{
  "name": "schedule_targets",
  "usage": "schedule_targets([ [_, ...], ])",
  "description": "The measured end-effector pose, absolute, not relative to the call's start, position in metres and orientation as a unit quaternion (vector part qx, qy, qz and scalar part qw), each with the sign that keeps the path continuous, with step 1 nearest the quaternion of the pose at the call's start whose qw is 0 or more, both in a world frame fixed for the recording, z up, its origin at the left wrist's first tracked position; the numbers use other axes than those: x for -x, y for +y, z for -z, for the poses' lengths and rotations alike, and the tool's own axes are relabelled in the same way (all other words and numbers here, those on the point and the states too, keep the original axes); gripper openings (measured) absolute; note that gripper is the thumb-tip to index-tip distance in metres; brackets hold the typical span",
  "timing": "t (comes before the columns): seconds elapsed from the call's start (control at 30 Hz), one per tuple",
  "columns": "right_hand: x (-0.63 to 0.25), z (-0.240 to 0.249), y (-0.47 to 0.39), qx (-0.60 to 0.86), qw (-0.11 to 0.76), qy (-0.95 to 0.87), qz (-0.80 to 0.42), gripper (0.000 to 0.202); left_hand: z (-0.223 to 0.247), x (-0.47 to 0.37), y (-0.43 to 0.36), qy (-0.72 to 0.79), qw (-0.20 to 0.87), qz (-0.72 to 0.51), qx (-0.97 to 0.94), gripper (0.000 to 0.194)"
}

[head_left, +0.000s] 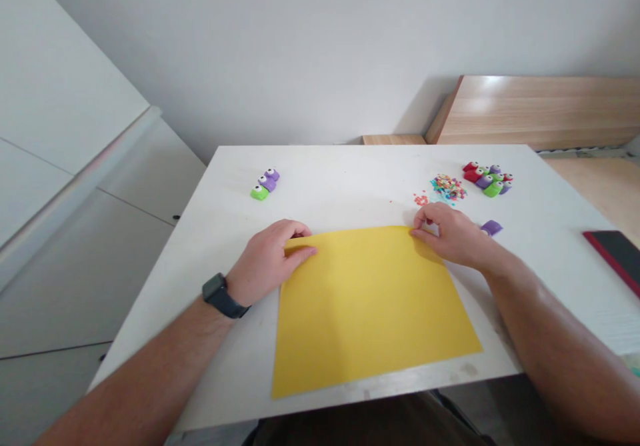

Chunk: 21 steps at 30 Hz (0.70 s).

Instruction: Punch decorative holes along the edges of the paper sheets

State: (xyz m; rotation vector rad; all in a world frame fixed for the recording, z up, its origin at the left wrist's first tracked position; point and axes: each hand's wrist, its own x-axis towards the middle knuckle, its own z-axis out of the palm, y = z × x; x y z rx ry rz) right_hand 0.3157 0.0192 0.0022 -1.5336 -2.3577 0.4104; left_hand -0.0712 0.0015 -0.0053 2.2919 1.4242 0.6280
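Observation:
A yellow sheet (370, 306), paper or thin felt, lies on the white table in front of me. My left hand (273, 256) pinches its far left corner, thumb on top and fingers beneath. At the far right corner, my right hand (447, 233) grips the edge between thumb and fingers. Just beyond the right hand sits a pile of colourful sequins or confetti (449, 187), with a small patch of red-orange pieces (421, 199) beside it. A purple piece (493, 227) rests partly hidden behind my right wrist.
Green and purple pieces with googly eyes (265, 185) stand at the back left of the white table (330, 186). Several similar red, green and purple pieces (489, 178) cluster at the back right. A dark, red-edged flat object (615, 256) lies at the right edge. White cabinets (75, 233) flank the left.

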Motion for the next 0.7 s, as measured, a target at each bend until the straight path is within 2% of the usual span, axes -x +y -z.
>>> schedule_targets([
  [0.4, -0.314, -0.002, 0.016, 0.520, 0.123, -0.838, -0.113, 0.002, 0.003, 0.069, 0.000, 0.546, 0.192, -0.227, -0.783, 0.035],
  [0.57, -0.313, -0.005, 0.016, 0.536, 0.126, -0.824, -0.137, 0.005, -0.001, 0.075, 0.001, 0.558, 0.244, -0.240, -0.756, 0.044],
  [0.7, -0.314, -0.004, 0.016, 0.553, 0.122, -0.810, -0.150, 0.011, -0.003, 0.082, 0.001, 0.551, 0.284, -0.235, -0.749, 0.041],
])
